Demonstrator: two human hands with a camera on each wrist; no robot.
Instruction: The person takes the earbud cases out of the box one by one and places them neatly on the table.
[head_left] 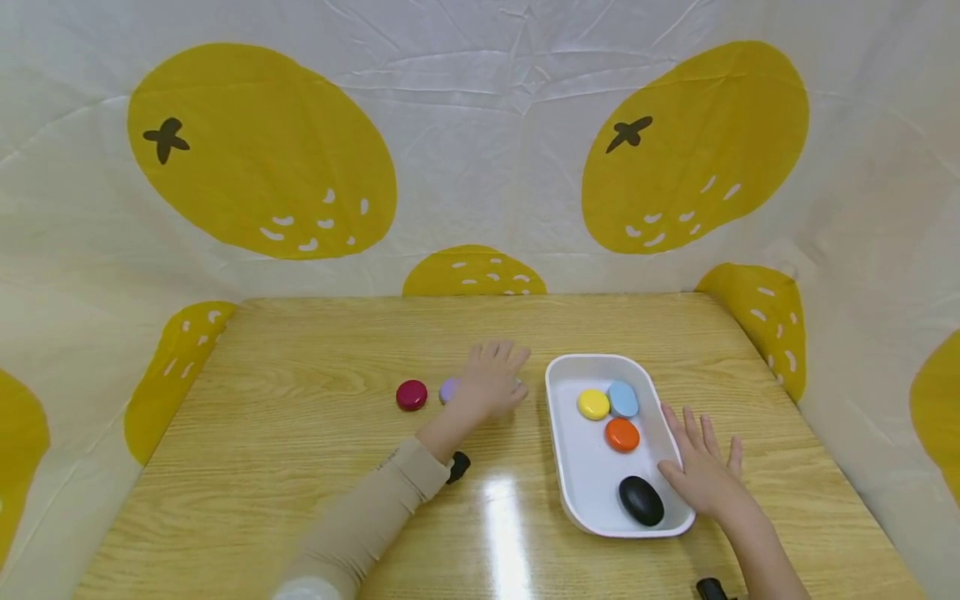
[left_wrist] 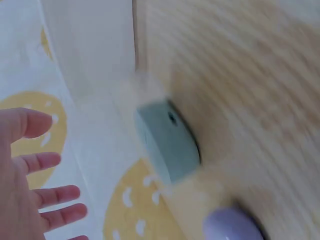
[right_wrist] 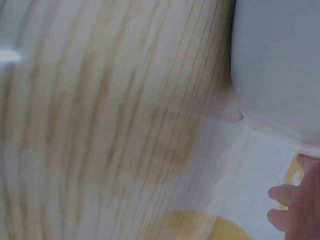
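My left hand (head_left: 491, 383), fingers spread, hovers over the table left of the white tray (head_left: 557, 450). Partly hidden behind it is a rounded purple piece (head_left: 447, 391). In the left wrist view a pale green block (left_wrist: 169, 142) with a small dark hole stands on the wood, apart from the fingers, with the purple piece (left_wrist: 232, 225) nearby. A dark red disc (head_left: 412, 395) lies further left. My right hand (head_left: 705, 471) lies against the tray's right side, fingers extended and thumb at the rim. Inside the tray are yellow (head_left: 593, 404), light blue (head_left: 622, 400) and orange (head_left: 622, 435) discs.
A black oval piece (head_left: 641, 501) lies at the tray's near end. The wooden table (head_left: 300, 467) is bordered at the back and sides by a white cloth (head_left: 480, 167) printed with yellow fruit. A bright glare marks the table's front middle.
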